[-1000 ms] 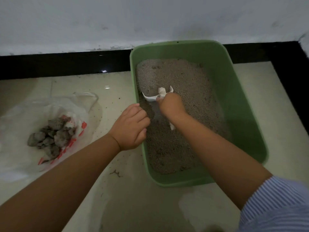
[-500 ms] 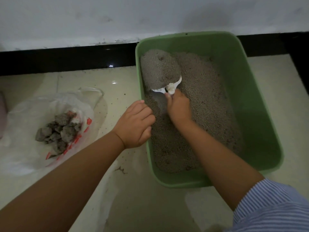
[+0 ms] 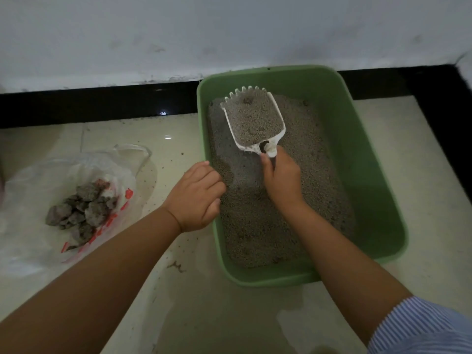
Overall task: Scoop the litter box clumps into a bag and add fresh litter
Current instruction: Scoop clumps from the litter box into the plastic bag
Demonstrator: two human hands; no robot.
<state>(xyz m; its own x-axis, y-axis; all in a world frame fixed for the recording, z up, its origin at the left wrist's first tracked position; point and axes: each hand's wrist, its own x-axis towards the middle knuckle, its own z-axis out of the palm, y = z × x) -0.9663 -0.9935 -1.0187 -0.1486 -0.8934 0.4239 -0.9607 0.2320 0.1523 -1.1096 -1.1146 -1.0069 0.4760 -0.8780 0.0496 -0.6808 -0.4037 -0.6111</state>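
A green litter box (image 3: 367, 175) stands on the floor against the wall, filled with grey litter (image 3: 258, 233). My right hand (image 3: 282, 181) grips the handle of a white slotted scoop (image 3: 254, 118), which is lifted above the litter at the far left of the box and heaped with grey grains. My left hand (image 3: 195, 198) holds the box's left rim, fingers curled over its edge. To the left a white plastic bag (image 3: 33, 195) with red print lies open on the floor, with several grey clumps (image 3: 81, 213) on it.
A white wall with a black baseboard (image 3: 102, 103) runs behind the box, and the black strip turns the corner at the right. Cream floor tiles (image 3: 178, 302) carry scattered litter grains and a small dark smear (image 3: 176, 266) near my left forearm.
The scoop came up out of the litter, loaded with grains, and now sits raised at the far end of the box. My left hand stayed on the rim.
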